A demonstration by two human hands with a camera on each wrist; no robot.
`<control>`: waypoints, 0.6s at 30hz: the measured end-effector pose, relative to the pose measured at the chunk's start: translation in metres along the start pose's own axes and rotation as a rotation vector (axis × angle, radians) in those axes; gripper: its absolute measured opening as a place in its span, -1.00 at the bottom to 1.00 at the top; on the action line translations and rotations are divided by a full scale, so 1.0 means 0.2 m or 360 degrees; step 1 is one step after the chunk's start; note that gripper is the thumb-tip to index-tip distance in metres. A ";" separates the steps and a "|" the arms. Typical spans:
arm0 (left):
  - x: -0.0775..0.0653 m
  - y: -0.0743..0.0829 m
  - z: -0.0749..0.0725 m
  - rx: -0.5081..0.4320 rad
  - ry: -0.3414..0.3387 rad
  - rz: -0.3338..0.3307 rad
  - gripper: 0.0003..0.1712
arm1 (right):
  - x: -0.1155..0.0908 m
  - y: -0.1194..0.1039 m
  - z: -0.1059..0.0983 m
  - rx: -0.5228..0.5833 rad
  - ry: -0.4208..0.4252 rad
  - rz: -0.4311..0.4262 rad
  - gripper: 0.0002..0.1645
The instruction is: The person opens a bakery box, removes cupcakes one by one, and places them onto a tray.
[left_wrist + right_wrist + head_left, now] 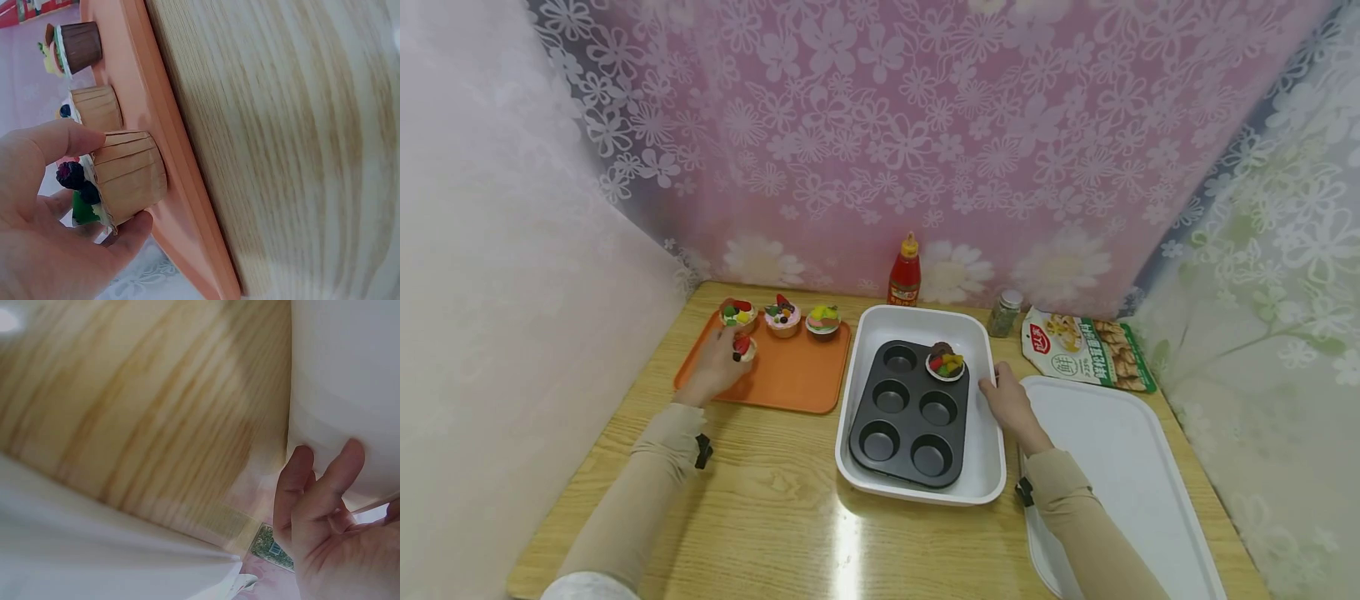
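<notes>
My left hand holds a cupcake in a tan paper cup, thumb and fingers around its sides. Berries and white cream top it, and the palm side hides part of the topping. It is low over the orange tray, where three more cupcakes stand along the back, one of them pink-creamed. My right hand grips the right wall of a white basin, its fingertips against the outside. Inside the basin lies a dark muffin pan, with a fruit-topped cupcake in its back right cup.
Behind the basin stands a red sauce bottle with a yellow cap. A small spice jar and a green-and-white food packet lie toward the back right. A white tray occupies the table's right side.
</notes>
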State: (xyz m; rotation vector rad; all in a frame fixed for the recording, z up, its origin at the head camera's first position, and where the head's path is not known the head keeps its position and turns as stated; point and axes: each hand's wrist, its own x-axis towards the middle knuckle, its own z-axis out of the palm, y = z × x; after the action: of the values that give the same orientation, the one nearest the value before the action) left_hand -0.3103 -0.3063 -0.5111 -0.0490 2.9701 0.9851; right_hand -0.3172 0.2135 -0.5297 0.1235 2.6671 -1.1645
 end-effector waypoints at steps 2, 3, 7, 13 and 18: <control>0.00 -0.01 0.00 -0.0014 -0.0005 -0.0007 -0.11 | 0.00 0.00 0.00 0.0002 0.0000 -0.0001 -0.53; 0.01 -0.01 0.00 -0.0024 -0.0011 -0.0011 -0.11 | 0.00 0.00 0.00 0.0004 0.0000 0.0001 -0.53; 0.02 -0.03 -0.01 -0.0062 -0.0047 -0.0022 -0.09 | 0.00 0.00 0.00 0.0000 0.0013 -0.0010 -0.54; 0.04 -0.06 0.00 -0.0041 -0.0074 0.0007 -0.08 | 0.00 0.00 -0.01 0.0003 0.0026 -0.0015 -0.56; 0.02 -0.07 -0.01 -0.0039 -0.0078 -0.0011 -0.07 | 0.00 0.00 0.00 -0.0001 0.0013 -0.0012 -0.55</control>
State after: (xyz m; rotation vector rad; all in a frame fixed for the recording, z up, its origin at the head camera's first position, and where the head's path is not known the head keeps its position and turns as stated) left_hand -0.3148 -0.3185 -0.5182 -0.0345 2.9123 1.0068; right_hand -0.3171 0.2143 -0.5298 0.1181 2.6776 -1.1676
